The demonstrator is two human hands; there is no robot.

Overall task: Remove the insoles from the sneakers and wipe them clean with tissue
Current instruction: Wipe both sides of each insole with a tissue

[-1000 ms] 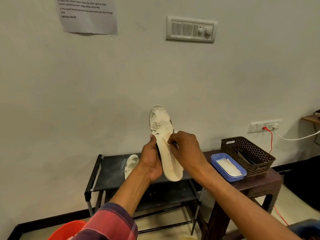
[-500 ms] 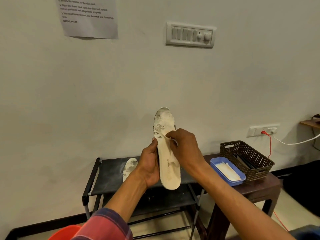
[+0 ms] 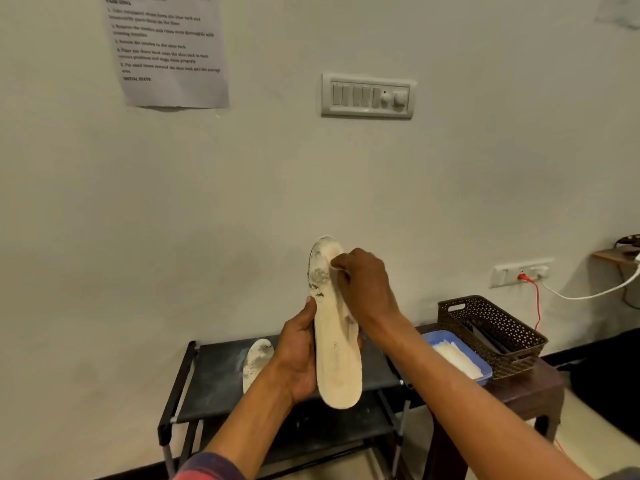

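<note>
The fingers of the right hand (image 3: 363, 282) are pinching a small bit of tissue (image 3: 335, 268) and pressing it on the top end of the insole (image 3: 334, 341). The tissue is almost hidden under the fingers. The fingers of the left hand (image 3: 299, 358) are wrapping around the lower half of the insole and holding it up in the air, standing tall.

Just beside the right fingers, gray dirty spots are showing on the insole. To do this well, I think the left hand should be gripping firmly so the insole is not bending, and the right fingers should be rubbing over the spots.

Below the left fingers, a second insole (image 3: 256, 358) is lying on the top shelf of the black shoe rack (image 3: 214, 375). It is looking dirty too.

Out past the right arm, a blue tray (image 3: 485, 374) is sitting on the counter (image 3: 533, 393). White tissues are lying in it. Touching the tray, farther out, a brown basket (image 3: 519, 322) is holding dark things that I cannot make out.
</note>
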